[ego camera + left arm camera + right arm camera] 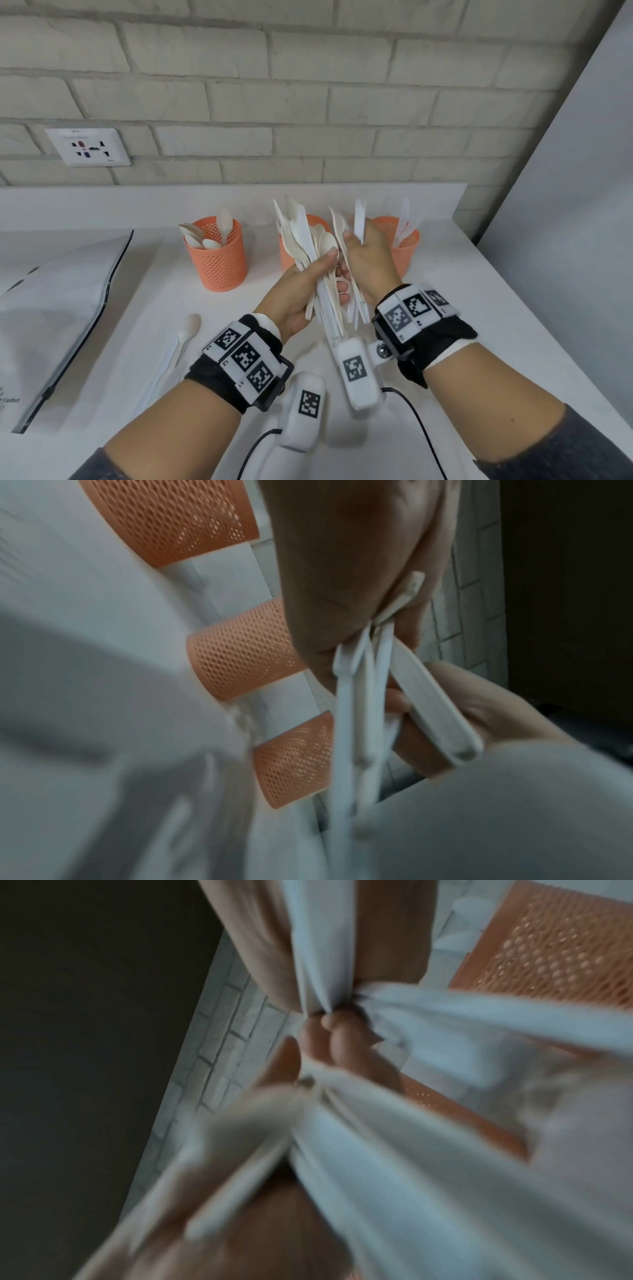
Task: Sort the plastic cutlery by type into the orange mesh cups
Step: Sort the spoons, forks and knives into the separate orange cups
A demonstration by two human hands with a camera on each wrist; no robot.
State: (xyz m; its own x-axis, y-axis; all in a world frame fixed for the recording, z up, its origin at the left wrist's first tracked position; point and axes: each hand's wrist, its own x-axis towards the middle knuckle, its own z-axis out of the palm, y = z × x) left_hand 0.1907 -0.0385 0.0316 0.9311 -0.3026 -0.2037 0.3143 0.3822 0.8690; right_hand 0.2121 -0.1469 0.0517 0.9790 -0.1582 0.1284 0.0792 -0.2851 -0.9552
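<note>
Three orange mesh cups stand in a row near the wall: the left cup [215,255] holds spoons, the middle cup [287,255] is mostly hidden, and the right cup [402,248] holds knives. My left hand [337,274] grips a mixed bundle of white cutlery [308,236] upright in front of the middle cup. Touching the bundle's right side, my right hand [356,236] grips a few white knives [359,216]. In the left wrist view the cutlery handles [359,710] hang below my left hand [342,561], with the cups [240,658] behind. The right wrist view is blurred, showing cutlery [445,1042].
A loose spoon and other cutlery [185,337] lie on the white counter [462,325] at the front left. A white zip bag [51,308] lies further left. A wall socket [89,147] is set in the brick wall. The counter's right edge runs diagonally.
</note>
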